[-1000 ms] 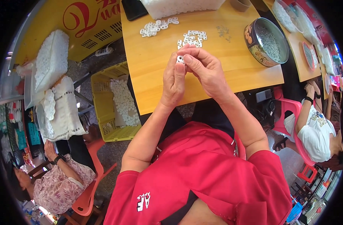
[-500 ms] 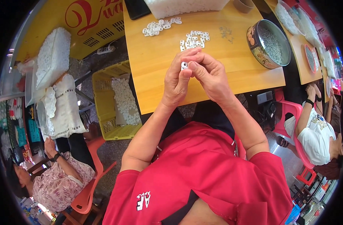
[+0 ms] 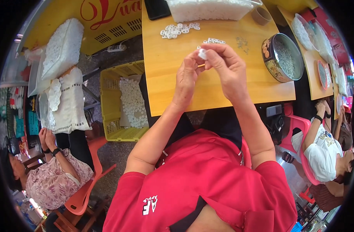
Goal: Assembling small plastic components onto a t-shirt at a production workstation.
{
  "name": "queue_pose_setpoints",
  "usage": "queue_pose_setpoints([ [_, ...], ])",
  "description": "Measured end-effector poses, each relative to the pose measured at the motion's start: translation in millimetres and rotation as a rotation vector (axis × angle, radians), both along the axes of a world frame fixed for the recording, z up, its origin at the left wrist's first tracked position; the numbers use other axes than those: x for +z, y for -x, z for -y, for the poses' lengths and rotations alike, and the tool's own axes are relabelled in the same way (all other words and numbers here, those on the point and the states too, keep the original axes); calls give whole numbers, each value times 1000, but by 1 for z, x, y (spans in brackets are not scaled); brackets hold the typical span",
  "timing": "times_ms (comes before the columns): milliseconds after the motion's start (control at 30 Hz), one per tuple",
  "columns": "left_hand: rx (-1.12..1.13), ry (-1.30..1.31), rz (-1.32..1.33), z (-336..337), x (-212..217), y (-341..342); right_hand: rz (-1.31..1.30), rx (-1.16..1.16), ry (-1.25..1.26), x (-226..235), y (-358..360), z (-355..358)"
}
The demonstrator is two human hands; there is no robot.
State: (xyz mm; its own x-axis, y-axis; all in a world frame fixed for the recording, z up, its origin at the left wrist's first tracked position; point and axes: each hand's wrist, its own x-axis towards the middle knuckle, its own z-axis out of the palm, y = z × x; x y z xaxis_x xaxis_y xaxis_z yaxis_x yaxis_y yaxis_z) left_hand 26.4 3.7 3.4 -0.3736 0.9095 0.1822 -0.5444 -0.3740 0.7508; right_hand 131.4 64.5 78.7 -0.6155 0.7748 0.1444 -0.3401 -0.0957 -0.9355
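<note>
Here you go with one small white piece, pinched between the thumb and forefinger of your right hand, and your left hand curls close beside it; whether those fingers grip too, I can't tell. Just beyond your fingertips sits the near cluster of white pieces, one group, its closer part hidden by your fingers, so no full count. A far cluster lies out to their left, more than ten pieces, overlapping. Past both, one clear tub, packed white, one dark flat object leftward, one brown cup rightward. Right of your fingers, one scatter of metal bits, then one round tin; lower left, one yellow crate.
</note>
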Motion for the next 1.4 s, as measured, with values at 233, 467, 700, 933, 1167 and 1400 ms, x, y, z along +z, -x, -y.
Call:
queue_pose_setpoints([
  [233,93,238,-147,-4,-9,-12,9,180,-980,35,51,40],
  [467,175,202,-541,3,-8,-11,313,25,-718,-7,22,-34],
  [700,87,169,-707,3,-1,-9,621,-145,-721,-29,2,-90],
  [933,522,315,-1098,10,25,48,621,-152,-775,-26,-1,-79],
  [1167,576,418,-1709,-13,-8,125,581,-186,-680,-47,-20,-71],
  [1400,564,400,-1936,-13,-13,128,564,-264,-640,-58,-37,-75],
])
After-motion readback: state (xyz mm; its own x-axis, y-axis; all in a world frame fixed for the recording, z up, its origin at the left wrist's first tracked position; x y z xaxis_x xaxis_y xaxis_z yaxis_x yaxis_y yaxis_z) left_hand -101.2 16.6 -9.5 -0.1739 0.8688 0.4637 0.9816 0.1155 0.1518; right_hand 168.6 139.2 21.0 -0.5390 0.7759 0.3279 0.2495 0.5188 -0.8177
